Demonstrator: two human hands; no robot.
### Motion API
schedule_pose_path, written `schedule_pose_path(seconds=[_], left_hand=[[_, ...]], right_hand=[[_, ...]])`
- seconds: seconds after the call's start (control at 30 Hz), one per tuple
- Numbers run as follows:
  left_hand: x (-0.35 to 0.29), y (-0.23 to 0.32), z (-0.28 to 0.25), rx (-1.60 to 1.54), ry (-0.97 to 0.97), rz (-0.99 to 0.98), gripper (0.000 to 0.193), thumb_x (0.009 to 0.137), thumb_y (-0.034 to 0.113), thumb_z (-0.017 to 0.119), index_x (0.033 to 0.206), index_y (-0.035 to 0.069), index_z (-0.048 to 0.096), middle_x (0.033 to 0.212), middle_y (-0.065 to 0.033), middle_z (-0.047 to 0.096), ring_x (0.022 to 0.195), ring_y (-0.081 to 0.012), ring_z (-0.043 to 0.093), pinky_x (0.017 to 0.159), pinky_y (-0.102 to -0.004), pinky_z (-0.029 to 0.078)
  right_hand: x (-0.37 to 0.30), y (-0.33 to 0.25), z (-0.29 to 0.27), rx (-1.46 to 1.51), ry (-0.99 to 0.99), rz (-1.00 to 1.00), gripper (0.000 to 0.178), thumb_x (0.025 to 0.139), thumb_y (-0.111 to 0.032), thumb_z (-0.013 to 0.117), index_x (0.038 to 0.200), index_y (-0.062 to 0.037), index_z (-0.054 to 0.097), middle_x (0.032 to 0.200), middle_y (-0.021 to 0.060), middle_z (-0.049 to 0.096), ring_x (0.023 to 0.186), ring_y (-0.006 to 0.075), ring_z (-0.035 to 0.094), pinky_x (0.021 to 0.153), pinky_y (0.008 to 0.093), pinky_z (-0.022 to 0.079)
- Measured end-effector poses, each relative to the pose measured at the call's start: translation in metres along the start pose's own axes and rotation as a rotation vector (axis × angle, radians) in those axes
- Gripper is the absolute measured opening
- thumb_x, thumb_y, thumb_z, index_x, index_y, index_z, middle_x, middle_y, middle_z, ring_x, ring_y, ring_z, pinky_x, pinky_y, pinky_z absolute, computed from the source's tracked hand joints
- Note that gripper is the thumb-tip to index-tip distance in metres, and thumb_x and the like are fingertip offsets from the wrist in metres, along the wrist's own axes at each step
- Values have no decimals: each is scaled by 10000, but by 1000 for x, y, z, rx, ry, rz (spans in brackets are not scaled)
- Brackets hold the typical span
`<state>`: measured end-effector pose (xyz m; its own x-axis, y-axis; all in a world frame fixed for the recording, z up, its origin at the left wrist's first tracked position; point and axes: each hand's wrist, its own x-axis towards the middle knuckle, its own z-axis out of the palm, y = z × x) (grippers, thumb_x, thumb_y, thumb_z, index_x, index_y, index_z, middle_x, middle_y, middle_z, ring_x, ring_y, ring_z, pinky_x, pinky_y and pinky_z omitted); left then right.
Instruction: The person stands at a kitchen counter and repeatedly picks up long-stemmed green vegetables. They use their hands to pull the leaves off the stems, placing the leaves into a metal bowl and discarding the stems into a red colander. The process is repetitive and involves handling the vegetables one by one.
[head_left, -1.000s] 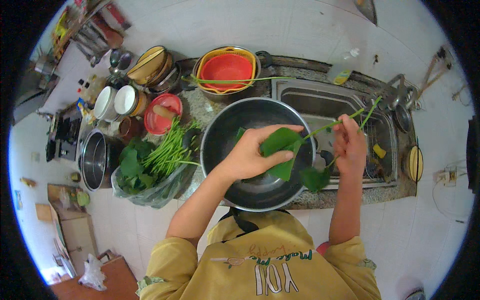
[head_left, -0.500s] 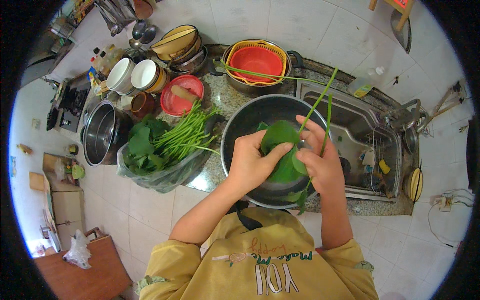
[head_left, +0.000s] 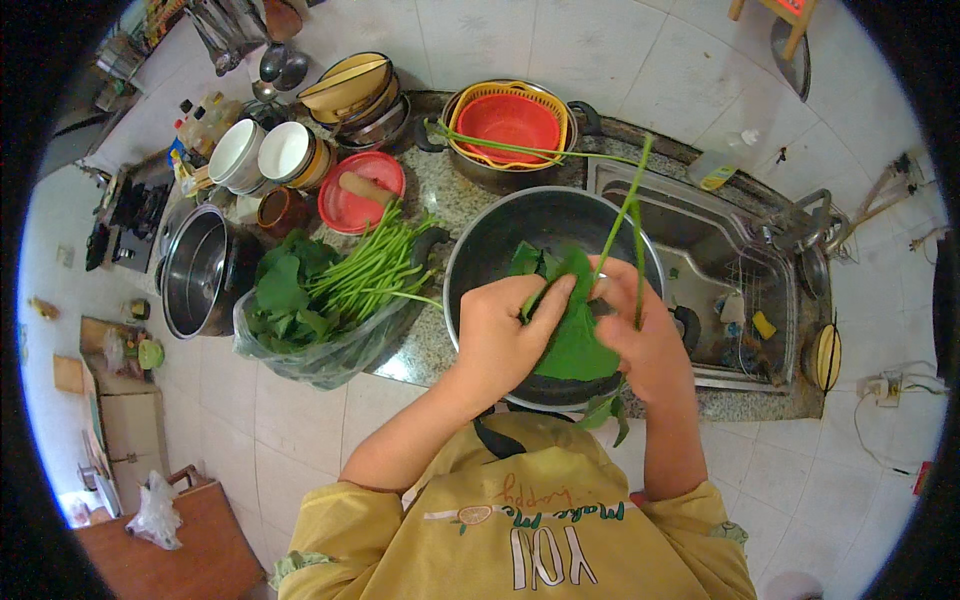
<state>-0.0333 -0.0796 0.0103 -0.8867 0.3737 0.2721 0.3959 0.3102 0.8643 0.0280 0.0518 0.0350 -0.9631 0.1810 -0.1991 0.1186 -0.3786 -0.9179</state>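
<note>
a: both hands work over the big steel bowl [head_left: 500, 240]. the left hand [head_left: 505, 335] pinches a broad green leaf [head_left: 575, 340], thumb and fingers closed on its upper edge. the right hand [head_left: 645, 335] is clenched around the long green stem [head_left: 625, 215] that rises away from it, past the bowl's far rim.

b: so how to do it well?

a: i'd judge: keep the leaf low over the bowl, just under the hands, so pieces drop inside. pull where leaf meets stem, not at the blade.

b: room to move?

a: tight on the right, the sink [head_left: 720, 260] edge sits just beside that hand. left of the left hand lies the bag of greens [head_left: 320, 300], near the counter's front edge. beyond the fingertips the orange colander [head_left: 505, 125] stands clear.
</note>
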Motion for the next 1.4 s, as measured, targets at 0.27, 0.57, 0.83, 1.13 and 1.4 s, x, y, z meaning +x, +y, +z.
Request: schedule_pose_path(seconds=[0.27,0.57,0.83,1.13,1.4], left_hand=[[4,-2,5,-579,39,-204,188,826,155,569,749,-17,580,562,16,514,515,-38,417,461,-217,346],[2,-11,-6,-888,-24,-361,159,847,158,546,816,9,592,713,9,568,651,-26,485,579,-194,396],[19,2,-12,-582,-181,-53,200,754,182,628,840,6,588,800,-16,587,723,-68,513,651,-207,403],[17,-18,-13,-1182,-201,-507,276,852,230,514,1010,5,522,805,-47,598,689,-69,540,597,-204,428],[-5,-27,-20,-731,-483,-442,141,773,61,588,886,-23,573,635,-53,595,416,-113,530,405,-221,421]], right_hand=[[-1,9,-16,-196,60,-25,191,697,-102,670,840,-7,588,759,18,584,690,85,536,639,213,417],[-3,7,-14,-207,152,-36,167,696,-112,672,797,0,600,716,18,591,635,78,530,600,201,411],[0,10,-14,-195,137,-14,153,698,-110,665,779,1,597,695,11,581,628,70,521,603,197,405],[4,5,-15,-107,243,-99,126,698,-80,661,762,0,589,712,27,589,624,81,529,595,202,413],[8,1,-20,86,291,-57,123,734,-100,646,749,7,588,707,37,590,618,85,534,582,211,423]])
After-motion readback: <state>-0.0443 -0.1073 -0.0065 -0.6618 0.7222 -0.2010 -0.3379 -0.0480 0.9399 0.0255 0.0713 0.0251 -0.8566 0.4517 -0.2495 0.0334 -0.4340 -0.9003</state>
